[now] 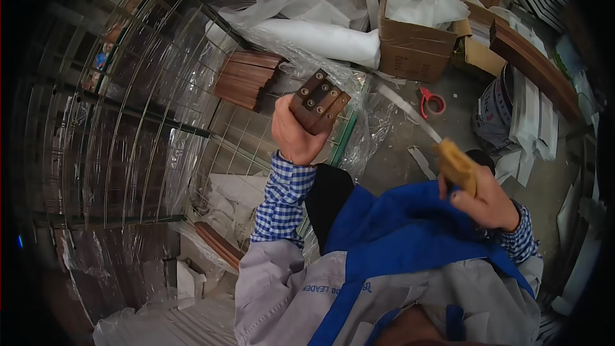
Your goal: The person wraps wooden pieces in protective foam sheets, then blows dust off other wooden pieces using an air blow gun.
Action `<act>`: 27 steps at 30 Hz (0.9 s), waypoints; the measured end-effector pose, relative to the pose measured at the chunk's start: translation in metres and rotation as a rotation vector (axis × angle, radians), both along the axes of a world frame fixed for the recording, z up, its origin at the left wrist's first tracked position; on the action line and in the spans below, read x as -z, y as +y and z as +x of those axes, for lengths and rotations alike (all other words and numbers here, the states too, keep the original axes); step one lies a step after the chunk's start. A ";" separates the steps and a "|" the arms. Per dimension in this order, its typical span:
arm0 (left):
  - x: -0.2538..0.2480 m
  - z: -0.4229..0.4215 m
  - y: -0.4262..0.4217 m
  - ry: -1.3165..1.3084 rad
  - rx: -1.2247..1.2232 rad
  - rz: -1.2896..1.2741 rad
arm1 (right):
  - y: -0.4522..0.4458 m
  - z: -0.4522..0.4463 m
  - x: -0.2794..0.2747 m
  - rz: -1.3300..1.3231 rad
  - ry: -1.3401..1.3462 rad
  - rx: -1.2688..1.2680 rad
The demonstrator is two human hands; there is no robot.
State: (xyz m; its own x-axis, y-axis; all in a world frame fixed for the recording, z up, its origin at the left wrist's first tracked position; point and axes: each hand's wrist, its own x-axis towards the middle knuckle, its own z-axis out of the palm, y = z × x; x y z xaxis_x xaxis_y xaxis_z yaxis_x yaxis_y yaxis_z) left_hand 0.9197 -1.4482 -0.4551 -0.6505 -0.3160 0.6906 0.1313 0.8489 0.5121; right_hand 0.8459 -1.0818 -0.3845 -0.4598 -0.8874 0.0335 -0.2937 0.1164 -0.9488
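Observation:
My left hand [298, 133] is wrapped round several dark brown wooden pieces [310, 113] bunched together. Round metal inserts show in their end faces, which point up and away from me. In my right hand [482, 198] is a long-bladed tool [459, 165] gripped by its yellow handle. Its narrow pale blade reaches up and left toward the wooden pieces but stays apart from them; motion blur hides the blade's edge. Near the left hand, more brown slats [248, 79] lie in a stack inside the wire cage.
A wire mesh cage [148, 115] stands on the left, its green frame edge close to my left hand. Ahead are a white foam roll [320, 40] and a cardboard box [413, 45]. Red-handled scissors [432, 102] and a dark bucket [496, 115] are on the floor to the right.

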 end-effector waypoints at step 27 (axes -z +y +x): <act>0.056 0.009 -0.024 -0.163 0.201 -0.473 | -0.020 -0.006 -0.012 0.341 -0.039 0.135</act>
